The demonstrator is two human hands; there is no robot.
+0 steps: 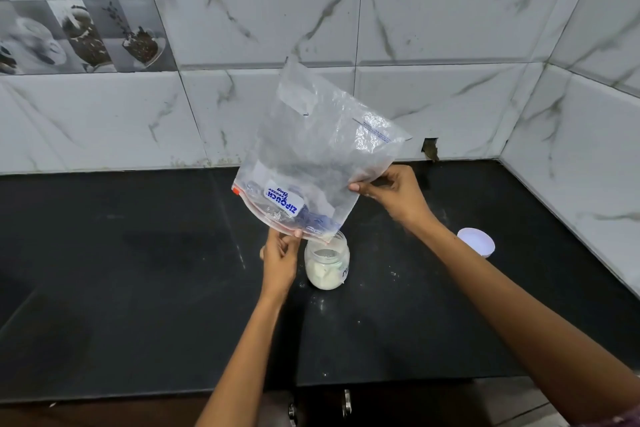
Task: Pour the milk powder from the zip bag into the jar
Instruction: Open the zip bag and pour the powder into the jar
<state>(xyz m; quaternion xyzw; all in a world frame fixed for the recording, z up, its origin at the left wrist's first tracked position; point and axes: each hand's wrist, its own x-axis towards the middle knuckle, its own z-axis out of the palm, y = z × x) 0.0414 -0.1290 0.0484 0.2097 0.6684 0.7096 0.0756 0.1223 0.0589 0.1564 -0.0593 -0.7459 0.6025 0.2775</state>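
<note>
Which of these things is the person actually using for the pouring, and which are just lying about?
In use: zip bag, tipped mouth-down; jar, partly filled with powder; left hand at the bag's mouth; right hand on its edge.

Lying about: white lid on the black counter.

Bright, even light; glare on the countertop (138, 253); edges bowed.

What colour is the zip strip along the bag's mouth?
Red, with an orange-red end tab, on the zip bag; the head view shows it just above the jar.

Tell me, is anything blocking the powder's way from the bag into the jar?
Nothing visible. The zip bag is tipped with its zipper corner right over the jar, whose mouth is open; the white lid lies apart on the counter.
</note>
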